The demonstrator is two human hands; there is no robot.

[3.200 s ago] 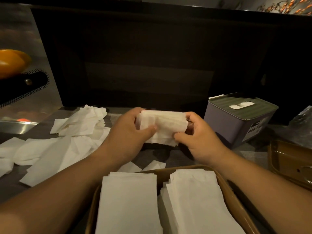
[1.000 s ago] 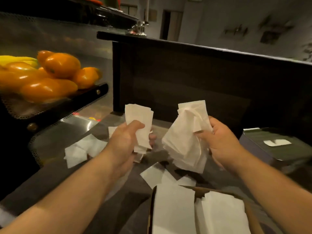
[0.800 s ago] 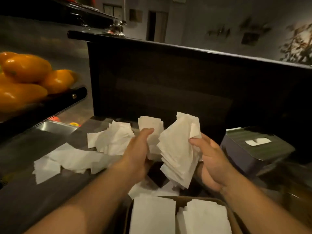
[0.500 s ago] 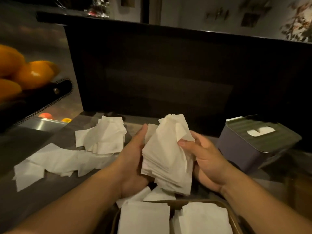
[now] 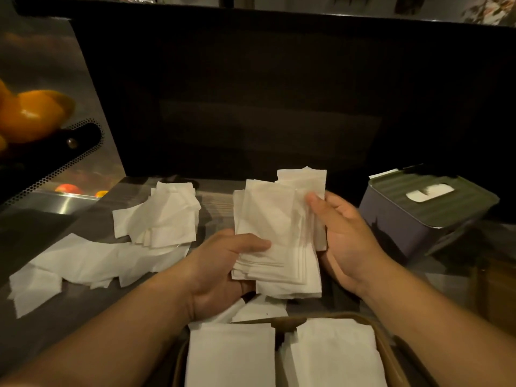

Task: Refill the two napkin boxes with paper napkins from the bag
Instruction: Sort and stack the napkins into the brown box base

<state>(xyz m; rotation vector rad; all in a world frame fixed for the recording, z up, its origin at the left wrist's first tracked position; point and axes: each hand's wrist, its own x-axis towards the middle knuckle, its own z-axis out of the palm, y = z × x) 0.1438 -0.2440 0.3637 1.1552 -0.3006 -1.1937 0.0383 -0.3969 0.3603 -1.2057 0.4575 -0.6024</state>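
Left hand (image 5: 223, 270): palm up beneath the lower end of the stack (image 5: 279, 236), thumb laid across its front face, fingers curled under. It grips the stack from below. Right hand (image 5: 344, 241): at the stack's right edge, palm facing left, thumb pressed on the front sheets near the top, fingers hidden behind the paper; the stack is pinched between thumb and fingers.

Stack: white folded napkins, held upright above the counter (image 5: 69, 317) between both hands, sheets uneven and fanned at the lower edges, upper corners out of line.

Open box (image 5: 371, 325) at the near edge: two neat piles of napkins side by side inside it. Closed box (image 5: 418, 213) stands to the right, a white napkin showing in its lid slot. Loose napkins (image 5: 156, 219) lie scattered on the counter to the left. Oranges (image 5: 33, 113) at far left.
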